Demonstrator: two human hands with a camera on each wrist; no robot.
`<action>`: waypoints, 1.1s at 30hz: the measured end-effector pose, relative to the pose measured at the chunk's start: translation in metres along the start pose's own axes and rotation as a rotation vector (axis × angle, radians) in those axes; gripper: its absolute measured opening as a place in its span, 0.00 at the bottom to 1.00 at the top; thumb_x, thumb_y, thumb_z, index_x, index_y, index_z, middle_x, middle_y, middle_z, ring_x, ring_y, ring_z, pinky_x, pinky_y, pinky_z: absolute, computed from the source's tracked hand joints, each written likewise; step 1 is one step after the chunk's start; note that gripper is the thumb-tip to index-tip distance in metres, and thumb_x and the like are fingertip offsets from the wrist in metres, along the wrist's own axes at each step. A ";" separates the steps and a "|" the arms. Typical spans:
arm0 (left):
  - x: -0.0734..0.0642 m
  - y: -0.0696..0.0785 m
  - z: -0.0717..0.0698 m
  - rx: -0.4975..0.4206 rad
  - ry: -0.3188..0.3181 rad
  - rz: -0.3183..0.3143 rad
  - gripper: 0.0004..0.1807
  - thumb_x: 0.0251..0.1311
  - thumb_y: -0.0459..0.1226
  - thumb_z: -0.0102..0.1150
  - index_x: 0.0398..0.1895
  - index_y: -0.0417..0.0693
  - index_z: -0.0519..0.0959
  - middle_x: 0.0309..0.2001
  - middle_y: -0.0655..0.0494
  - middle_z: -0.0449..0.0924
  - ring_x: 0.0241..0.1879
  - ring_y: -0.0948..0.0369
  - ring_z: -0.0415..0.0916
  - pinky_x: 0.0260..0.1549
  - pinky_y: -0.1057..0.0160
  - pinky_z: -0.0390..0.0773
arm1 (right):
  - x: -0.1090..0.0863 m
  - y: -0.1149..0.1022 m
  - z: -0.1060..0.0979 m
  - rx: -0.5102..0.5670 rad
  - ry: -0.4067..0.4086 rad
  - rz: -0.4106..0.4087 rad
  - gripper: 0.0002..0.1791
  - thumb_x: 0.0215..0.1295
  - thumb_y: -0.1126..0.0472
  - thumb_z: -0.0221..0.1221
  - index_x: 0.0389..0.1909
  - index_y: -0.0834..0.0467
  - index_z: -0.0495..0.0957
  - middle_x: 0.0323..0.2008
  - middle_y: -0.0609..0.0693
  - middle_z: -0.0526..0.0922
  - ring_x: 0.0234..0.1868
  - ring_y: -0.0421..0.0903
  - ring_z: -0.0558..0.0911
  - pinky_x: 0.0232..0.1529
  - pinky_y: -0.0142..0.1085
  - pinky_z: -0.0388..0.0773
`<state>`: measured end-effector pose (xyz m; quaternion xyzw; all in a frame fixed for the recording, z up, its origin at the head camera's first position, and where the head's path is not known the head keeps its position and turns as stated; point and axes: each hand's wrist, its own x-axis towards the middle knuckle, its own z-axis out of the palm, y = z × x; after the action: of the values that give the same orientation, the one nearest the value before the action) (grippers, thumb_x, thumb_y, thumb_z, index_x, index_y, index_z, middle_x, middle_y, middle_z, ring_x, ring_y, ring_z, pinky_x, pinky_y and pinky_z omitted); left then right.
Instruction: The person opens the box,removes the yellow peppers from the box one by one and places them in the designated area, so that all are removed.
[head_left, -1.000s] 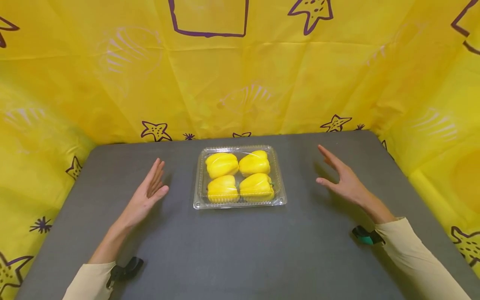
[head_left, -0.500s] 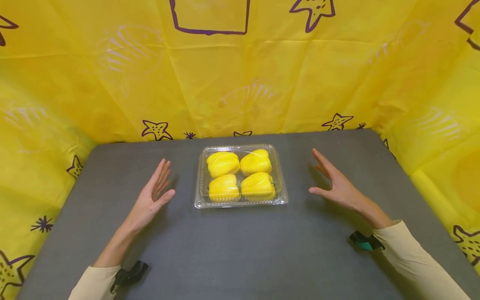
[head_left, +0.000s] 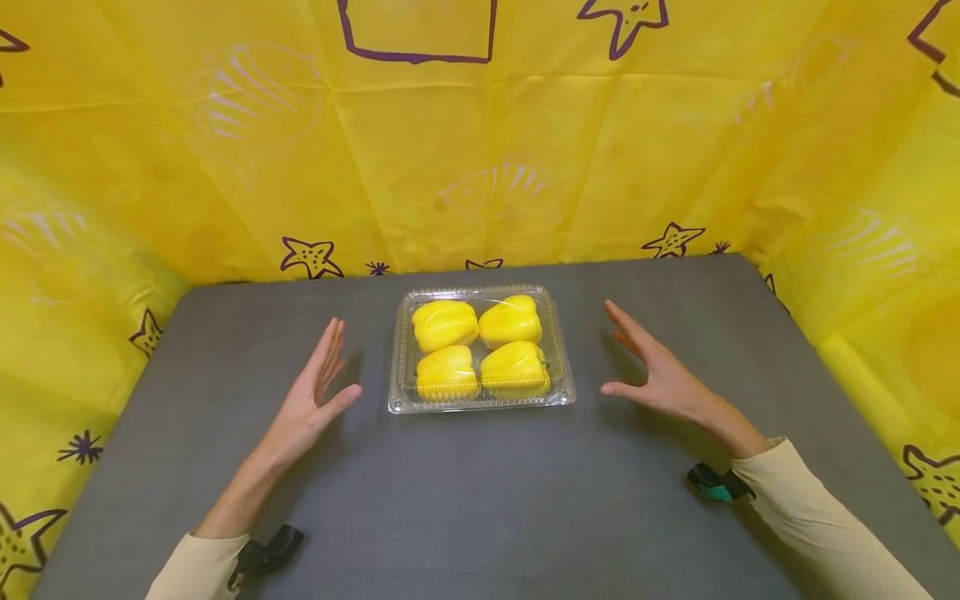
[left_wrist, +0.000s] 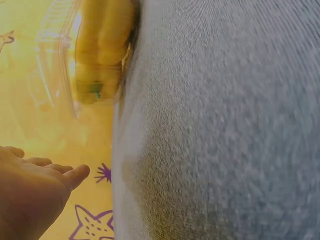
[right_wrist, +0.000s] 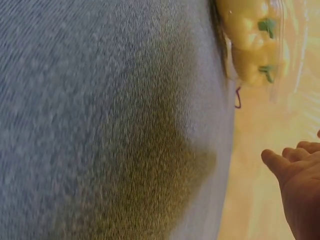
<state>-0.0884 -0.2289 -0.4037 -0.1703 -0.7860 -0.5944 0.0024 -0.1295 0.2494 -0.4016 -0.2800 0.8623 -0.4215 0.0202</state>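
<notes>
A clear plastic clamshell box (head_left: 482, 407) lies on the table with its lid down, and several yellow bell peppers (head_left: 446, 325) show through it. Left of the box, my left hand (head_left: 311, 408) hovers over the table, fingers straight and thumb spread. My right hand (head_left: 663, 379) mirrors it on the other side, palm toward the box. Neither hand touches the box. In the right wrist view, green stems show on two bell peppers (right_wrist: 250, 60), and the fingers of my right hand (right_wrist: 302, 180) extend below them. The left wrist view shows my left hand (left_wrist: 35, 195) holding nothing.
The grey table (head_left: 480, 508) has its far edge just behind the box. A yellow cloth (head_left: 405, 167) printed with stars and fish hangs behind and along both sides. Dark wrist cameras are strapped on the left (head_left: 266, 554) and right (head_left: 720, 483) forearms.
Both hands have moved inward toward the box, the left one rightward and the right one leftward. The box and the bell peppers have stayed in place.
</notes>
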 end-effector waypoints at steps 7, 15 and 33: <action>0.003 0.002 0.007 0.031 -0.019 -0.023 0.55 0.59 0.26 0.62 0.79 0.65 0.38 0.79 0.59 0.36 0.77 0.49 0.36 0.70 0.69 0.52 | 0.005 -0.003 0.007 0.020 -0.026 -0.013 0.65 0.49 0.63 0.75 0.79 0.46 0.39 0.78 0.47 0.41 0.74 0.61 0.54 0.68 0.23 0.52; 0.010 0.009 0.019 0.029 -0.050 -0.075 0.65 0.51 0.33 0.73 0.77 0.73 0.33 0.78 0.69 0.30 0.77 0.51 0.35 0.70 0.38 0.46 | 0.011 -0.006 0.017 0.024 -0.041 -0.041 0.68 0.46 0.62 0.76 0.79 0.49 0.36 0.79 0.48 0.38 0.76 0.55 0.48 0.72 0.42 0.54; 0.013 0.013 0.044 -0.014 -0.079 -0.063 0.73 0.45 0.41 0.78 0.75 0.74 0.24 0.78 0.62 0.22 0.77 0.53 0.31 0.71 0.41 0.46 | 0.017 -0.015 0.037 0.018 -0.063 -0.019 0.69 0.46 0.41 0.74 0.79 0.48 0.35 0.79 0.48 0.33 0.78 0.54 0.40 0.68 0.67 0.49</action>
<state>-0.0886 -0.1813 -0.4018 -0.1687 -0.7862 -0.5926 -0.0486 -0.1269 0.2066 -0.4109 -0.3012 0.8547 -0.4203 0.0458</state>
